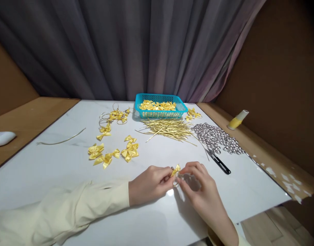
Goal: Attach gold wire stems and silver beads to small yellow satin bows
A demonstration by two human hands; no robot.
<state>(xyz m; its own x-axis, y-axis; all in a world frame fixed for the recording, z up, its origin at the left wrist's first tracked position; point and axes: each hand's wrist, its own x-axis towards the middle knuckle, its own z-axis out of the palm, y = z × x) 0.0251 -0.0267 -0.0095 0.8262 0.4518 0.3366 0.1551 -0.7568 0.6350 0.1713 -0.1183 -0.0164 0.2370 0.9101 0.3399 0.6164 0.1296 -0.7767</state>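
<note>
Above the near part of the white table, my left hand (154,181) pinches a small yellow ribbon bow (176,169) between thumb and fingers. A dark, shiny bead-like piece shows at the bow's left edge. Close on its right, my right hand (201,182) has thumb and index finger bent together around a thin gold twist tie (175,185), which curves below the bow. The fingertips partly hide where tie and bow meet. Several loose yellow bows (106,159) lie to the left, beyond my left hand.
A blue basket (160,114) of yellow bows stands at the back. Before it lie gold twist ties (169,129), then silver bells or beads (218,136) and black-handled snips (220,162) on the right. Bows with wire loops (118,116) sit back left; a yellow-and-white tube (237,119) stands far right.
</note>
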